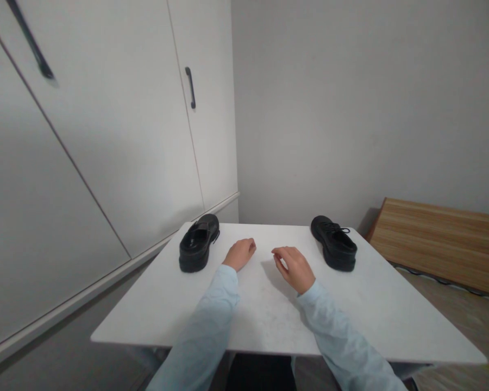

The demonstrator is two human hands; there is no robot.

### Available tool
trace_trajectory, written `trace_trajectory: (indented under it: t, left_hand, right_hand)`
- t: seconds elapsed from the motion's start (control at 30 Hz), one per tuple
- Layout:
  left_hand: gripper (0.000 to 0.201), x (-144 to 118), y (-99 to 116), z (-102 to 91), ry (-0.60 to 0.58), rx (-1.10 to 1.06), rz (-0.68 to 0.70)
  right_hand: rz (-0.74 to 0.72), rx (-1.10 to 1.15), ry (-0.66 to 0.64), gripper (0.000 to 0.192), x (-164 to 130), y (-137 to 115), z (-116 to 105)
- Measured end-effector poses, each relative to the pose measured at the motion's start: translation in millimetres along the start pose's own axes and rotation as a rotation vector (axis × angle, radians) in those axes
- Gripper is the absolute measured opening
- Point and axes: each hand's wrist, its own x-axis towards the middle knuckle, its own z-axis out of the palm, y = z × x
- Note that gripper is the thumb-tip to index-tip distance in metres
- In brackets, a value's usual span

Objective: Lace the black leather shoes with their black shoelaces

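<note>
hands empty: left hand (240, 253), right hand (295, 268) between black shoes (198, 243), untouched.

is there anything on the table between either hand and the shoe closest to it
Nothing visible. Bare white table lies between the left hand and the left shoe, and between the right hand and the right shoe. Neither hand touches a shoe.

Left hand (239, 253) fingers curled under.

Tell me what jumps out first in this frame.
Two black shoes sit apart at the far end of the white table: the left shoe near the wardrobe side, the laced right shoe opposite. Between them, the left hand and right hand are empty.
</note>
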Motion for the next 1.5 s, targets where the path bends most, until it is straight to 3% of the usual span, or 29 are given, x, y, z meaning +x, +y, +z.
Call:
trace_trajectory:
  t: [0.13, 0.3, 0.43, 0.53, 0.67, 0.8, 0.97, 1.2, 1.4, 1.5]
  left_hand:
    - [0.019, 1.2, 0.4, -0.5, -0.002, 0.022, -0.005]
    - [0.02, 1.2, 0.5, -4.6, -0.044, 0.035, -0.012]
    - [0.017, -2.7, -2.9, -14.0, -0.129, 0.065, -0.039]
    - [0.017, -12.0, -2.9, -32.2, -0.137, 0.073, -0.034]
    - [0.02, -35.3, 3.9, -69.4, -0.001, 0.086, 0.047]
    - [0.021, -59.6, 5.8, -94.4, 0.201, 0.25, -0.008]
    - [0.032, -75.7, -9.5, -88.8, 0.337, 0.346, -0.026]
    - [0.036, -93.6, -31.9, -73.9, 0.36, 0.419, -0.084]
    - [0.045, -103.1, -45.0, -77.0, 0.405, 0.472, -0.214]
    - [0.04, -103.1, -53.2, -82.1, 0.365, 0.499, -0.225]
  right_hand:
    - [0.008, -0.03, -0.17, 0.016, -10.2, 5.6, 25.4]
    - [0.084, -0.106, -0.389, 0.017, -11.1, 8.9, 31.6]
    - [0.157, -0.104, -0.408, 0.017, -10.4, 14.1, 30.6]
    - [0.197, -0.078, -0.388, 0.018, -10.5, 17.0, 29.7]
    - [0.216, -0.049, -0.37, 0.018, -10.4, 17.7, 28.8]
    - [0.211, -0.018, -0.336, 0.017, -10.5, 18.9, 28.7]
    - [0.217, 0.021, -0.298, 0.017, -11.3, 21.5, 28.4]
    - [0.254, 0.028, -0.303, 0.019, -12.2, 22.3, 27.9]
    - [0.261, 0.018, -0.308, 0.019, -12.1, 21.6, 27.2]
    - [0.265, 0.015, -0.311, 0.018, -11.5, 21.0, 26.6]
